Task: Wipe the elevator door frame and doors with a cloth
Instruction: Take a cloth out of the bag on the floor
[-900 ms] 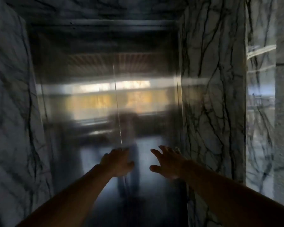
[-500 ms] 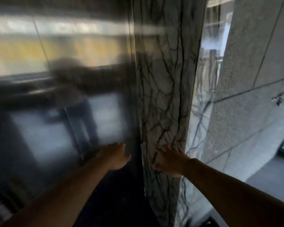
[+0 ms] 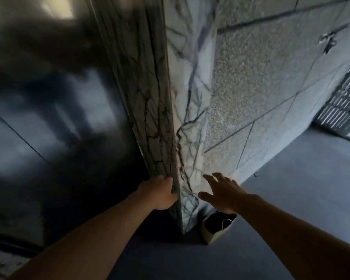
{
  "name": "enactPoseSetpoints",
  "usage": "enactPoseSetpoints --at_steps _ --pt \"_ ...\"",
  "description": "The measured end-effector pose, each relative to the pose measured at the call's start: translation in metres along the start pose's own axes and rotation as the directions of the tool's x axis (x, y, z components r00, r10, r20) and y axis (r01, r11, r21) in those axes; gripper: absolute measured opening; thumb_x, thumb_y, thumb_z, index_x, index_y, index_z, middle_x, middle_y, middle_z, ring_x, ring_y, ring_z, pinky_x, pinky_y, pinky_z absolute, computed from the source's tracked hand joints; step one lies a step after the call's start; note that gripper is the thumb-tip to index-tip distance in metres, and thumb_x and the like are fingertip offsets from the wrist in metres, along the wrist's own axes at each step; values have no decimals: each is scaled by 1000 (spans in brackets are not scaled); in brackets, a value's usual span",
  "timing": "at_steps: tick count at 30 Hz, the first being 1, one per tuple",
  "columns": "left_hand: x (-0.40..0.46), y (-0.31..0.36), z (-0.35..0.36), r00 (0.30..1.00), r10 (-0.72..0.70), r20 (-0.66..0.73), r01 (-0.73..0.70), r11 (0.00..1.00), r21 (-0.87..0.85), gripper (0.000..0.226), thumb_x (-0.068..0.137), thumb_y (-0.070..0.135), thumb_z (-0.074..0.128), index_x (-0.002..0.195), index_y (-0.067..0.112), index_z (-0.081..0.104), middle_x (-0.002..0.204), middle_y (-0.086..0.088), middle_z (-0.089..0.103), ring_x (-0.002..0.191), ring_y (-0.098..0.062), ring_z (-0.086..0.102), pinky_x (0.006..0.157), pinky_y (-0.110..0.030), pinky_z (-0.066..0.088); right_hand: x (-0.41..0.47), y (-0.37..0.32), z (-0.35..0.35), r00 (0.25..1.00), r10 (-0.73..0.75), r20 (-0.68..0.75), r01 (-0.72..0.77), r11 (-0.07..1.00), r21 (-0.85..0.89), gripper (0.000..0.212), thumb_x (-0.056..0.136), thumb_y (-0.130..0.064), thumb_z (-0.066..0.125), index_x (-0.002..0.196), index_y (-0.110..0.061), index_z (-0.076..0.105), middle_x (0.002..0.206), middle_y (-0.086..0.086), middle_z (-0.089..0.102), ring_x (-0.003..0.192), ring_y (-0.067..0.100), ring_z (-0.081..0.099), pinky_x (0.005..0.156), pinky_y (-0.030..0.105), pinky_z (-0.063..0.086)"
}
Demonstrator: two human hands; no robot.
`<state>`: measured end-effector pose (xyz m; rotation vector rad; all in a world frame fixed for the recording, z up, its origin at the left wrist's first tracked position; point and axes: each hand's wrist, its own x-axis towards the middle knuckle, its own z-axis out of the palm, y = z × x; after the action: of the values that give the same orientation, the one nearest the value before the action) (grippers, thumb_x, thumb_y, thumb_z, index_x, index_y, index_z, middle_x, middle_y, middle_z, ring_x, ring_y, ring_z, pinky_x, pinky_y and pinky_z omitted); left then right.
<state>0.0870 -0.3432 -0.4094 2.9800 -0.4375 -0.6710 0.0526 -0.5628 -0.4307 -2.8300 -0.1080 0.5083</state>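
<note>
Blurred steel elevator doors [image 3: 49,128] at nine o'clock, reflecting a dim lobby, seam running diagonally

Veined marble door frame [image 3: 150,98] rising through centre from six towards twelve o'clock, long axis near vertical, leaning slightly left at the top

Left hand [image 3: 158,194] against the frame's inner face low down, fingers [image 3: 167,181] curled towards the corner edge; contact likely, true grip or mere rest impossible to tell

No cloth visible in either hand

Right hand [image 3: 224,196] at five o'clock of the frame's outer face, fingers spread wide and holding nothing, hovering just beside the marble, apparently apart from it

Open pale bag [image 3: 216,229] on the grey floor [image 3: 291,188] directly beneath the right hand, at the foot of the frame, dark inside, contents unreadable

Speckled stone wall [image 3: 271,87] and a slatted grille [image 3: 343,93] towards two and three o'clock

Judged early in the task: cloth possibly in the bag, right hand nearer, reach straight down towards six o'clock; frame nearer the left hand
</note>
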Motion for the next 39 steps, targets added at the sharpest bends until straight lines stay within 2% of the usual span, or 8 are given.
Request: enactPoseSetpoints --at_steps 7,14,18,22,25,29,34,39 --pt "69 84 77 993 56 104 -45 994 -101 55 89 53 48 130 17 46 139 -11 48 122 -30 50 97 -42 46 15 110 58 992 95 86 -99 994 43 76 88 -67 40 150 -30 15 156 8 18 138 34 27 111 48 28" --pt "114 120 145 971 61 230 -35 992 -118 45 87 53 50 116 17 52 127 -12 56 110 -29 55 77 -34 42 29 183 111 978 161 136 -178 976 126 64 88 -55 51 142 -25 34 141 8 38 125 31 43 99 43 43" --pt "146 121 170 956 55 289 -19 992 -125 37 88 51 49 105 18 50 121 -11 57 105 -28 56 74 -34 43 52 206 138 974 135 183 -165 973 159 42 88 -22 48 130 -18 48 131 8 43 117 29 50 95 43 46" --pt "186 122 193 931 70 357 -16 988 -152 34 89 44 52 109 16 53 116 -10 57 96 -25 55 70 -34 43 86 228 158 971 120 205 -155 974 165 53 80 4 39 128 -13 53 130 8 44 117 28 50 98 41 45" --pt "225 123 218 909 69 412 6 984 -177 36 89 40 55 114 14 53 119 -11 56 103 -26 56 84 -37 49 119 248 174 967 138 214 -175 971 165 55 80 7 37 128 -13 56 131 7 48 119 26 49 99 36 44" --pt "262 126 249 897 60 438 44 974 -224 39 90 37 53 120 11 55 120 -14 60 106 -29 58 84 -35 50 158 274 189 948 226 223 -273 940 207 54 83 7 37 130 -13 56 133 7 50 123 25 49 102 31 40" --pt "296 124 307 872 23 488 118 959 -257 25 91 26 48 81 4 57 99 -23 65 96 -37 62 71 -34 44 187 301 241 912 306 273 -371 899 232 50 89 2 35 130 -17 56 135 7 52 122 24 51 97 30 43" --pt "316 125 356 853 -14 521 192 937 -290 29 94 20 44 71 5 54 97 -26 65 91 -38 62 66 -32 40 207 319 285 897 297 329 -382 894 234 51 89 3 34 130 -19 56 133 8 52 115 24 54 88 27 47"
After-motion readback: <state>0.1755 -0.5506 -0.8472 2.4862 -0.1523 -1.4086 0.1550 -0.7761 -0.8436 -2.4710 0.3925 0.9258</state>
